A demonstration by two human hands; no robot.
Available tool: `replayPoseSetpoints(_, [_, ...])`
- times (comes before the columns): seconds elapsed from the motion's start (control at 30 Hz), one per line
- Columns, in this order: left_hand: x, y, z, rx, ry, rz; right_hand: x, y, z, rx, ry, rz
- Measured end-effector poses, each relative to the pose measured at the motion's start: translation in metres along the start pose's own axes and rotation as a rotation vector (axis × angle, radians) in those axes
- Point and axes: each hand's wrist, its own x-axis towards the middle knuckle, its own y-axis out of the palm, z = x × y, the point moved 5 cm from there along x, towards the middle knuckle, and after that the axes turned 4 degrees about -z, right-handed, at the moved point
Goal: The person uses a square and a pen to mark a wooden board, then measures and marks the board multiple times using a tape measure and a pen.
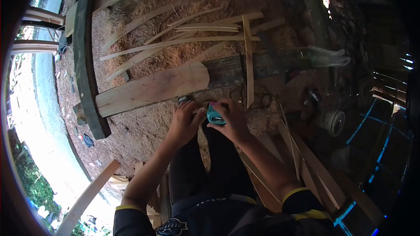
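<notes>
My right hand (232, 120) is wrapped round a small teal case that looks like a tape measure (215, 116), with a bit of pink at its top. Close by on its left, my left hand (187, 118) is closed, fingertips pressed together. Whatever those fingers hold, if anything, is too small to make out. Both hands are above my legs, just in front of a pale wooden plank (162, 83). That plank lies slanted, its left end at a dark beam (85, 61).
Thin wood strips (175, 41) and shavings litter the ground beyond the plank. An upright-looking narrow slat (248, 61) crosses the dark timber (271, 63). Boards (315, 170) lean at lower right, near a round whitish container (334, 122). Another board (89, 196) juts out at lower left.
</notes>
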Motion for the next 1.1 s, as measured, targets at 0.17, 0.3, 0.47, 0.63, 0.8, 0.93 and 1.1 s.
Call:
replayPoseSetpoints(0.17, [-0.050,-0.016,-0.031,-0.209,-0.202,-0.030,-0.022,-0.038,0.079,-0.033,-0.216,-0.034])
replayPoseSetpoints(0.3, [-0.078,-0.036,-0.072,-0.190,-0.189,-0.092,-0.025,-0.059,0.115,0.089,-0.292,-0.078])
replayPoseSetpoints(0.47, [-0.123,-0.065,-0.115,0.004,0.050,-0.151,-0.046,-0.087,0.162,0.157,-0.284,-0.098])
replayPoseSetpoints(0.63, [-0.135,-0.142,-0.145,-0.268,0.024,-0.253,-0.075,-0.086,0.145,0.261,-0.088,0.095])
replayPoseSetpoints(0.8, [-0.122,-0.187,-0.171,-0.274,0.117,-0.209,-0.075,-0.107,0.180,0.401,0.019,0.307])
replayPoseSetpoints(0.93, [-0.114,-0.206,-0.198,-0.298,0.102,-0.152,-0.068,-0.096,0.189,0.649,0.132,0.490])
replayPoseSetpoints(1.1, [-0.105,-0.232,-0.195,-0.411,0.013,-0.073,-0.062,-0.078,0.204,1.099,0.395,0.596])
